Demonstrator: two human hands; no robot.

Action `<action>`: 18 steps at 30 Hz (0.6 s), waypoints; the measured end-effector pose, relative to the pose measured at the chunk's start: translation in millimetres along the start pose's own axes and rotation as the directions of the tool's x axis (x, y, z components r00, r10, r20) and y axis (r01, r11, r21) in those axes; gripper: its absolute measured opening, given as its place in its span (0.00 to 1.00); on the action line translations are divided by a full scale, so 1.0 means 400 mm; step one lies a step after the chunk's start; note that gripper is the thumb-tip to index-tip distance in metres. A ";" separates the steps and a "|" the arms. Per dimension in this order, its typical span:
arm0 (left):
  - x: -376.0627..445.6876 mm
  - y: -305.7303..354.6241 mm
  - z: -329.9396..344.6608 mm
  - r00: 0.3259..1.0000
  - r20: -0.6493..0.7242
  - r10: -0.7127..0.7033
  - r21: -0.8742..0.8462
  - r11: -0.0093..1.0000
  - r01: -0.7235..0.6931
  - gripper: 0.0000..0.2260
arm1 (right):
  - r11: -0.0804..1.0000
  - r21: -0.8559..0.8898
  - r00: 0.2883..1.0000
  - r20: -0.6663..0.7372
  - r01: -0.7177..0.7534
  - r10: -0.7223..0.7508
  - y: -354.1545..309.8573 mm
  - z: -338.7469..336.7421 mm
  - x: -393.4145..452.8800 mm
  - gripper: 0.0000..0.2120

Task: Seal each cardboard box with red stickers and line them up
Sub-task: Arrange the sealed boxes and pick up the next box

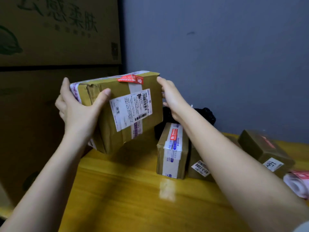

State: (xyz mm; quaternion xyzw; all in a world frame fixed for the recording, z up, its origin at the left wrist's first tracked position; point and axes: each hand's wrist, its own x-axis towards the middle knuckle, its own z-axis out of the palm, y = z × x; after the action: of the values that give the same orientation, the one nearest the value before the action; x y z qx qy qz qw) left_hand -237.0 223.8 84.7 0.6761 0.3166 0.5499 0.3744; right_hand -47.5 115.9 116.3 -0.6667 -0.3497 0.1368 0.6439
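Observation:
I hold a large cardboard box (117, 113) tilted above the yellow table (127, 190). It carries a white shipping label and a red sticker (131, 79) over its top edge. My left hand (78, 111) grips its left end, thumb on the front face. My right hand (172, 97) holds its right end, fingers round the far side. A smaller box (172, 151) with a red sticker stands on the table below my right forearm. Another box (199, 168) beside it is partly hidden by my arm. One more stickered box (265, 151) lies farther right.
Big stacked cartons (55, 39) rise on the left, against the table's edge. A grey wall (225, 56) closes the back. A black bag (205, 114) lies behind the small boxes. A roll of red stickers (297, 183) lies at the right edge.

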 end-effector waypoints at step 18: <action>-0.039 0.207 0.120 0.797 0.604 0.027 -0.288 0.939 0.186 0.32 | 0.933 -0.243 0.873 -0.352 0.264 -0.338 -0.117 -0.355 -0.362 0.14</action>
State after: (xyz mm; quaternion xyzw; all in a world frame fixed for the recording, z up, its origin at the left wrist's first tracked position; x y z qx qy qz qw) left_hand -191.6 160.1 142.0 0.7276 0.1129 0.3367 0.5869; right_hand -75.3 -88.8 140.9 -0.6749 -0.3264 -0.1338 0.6481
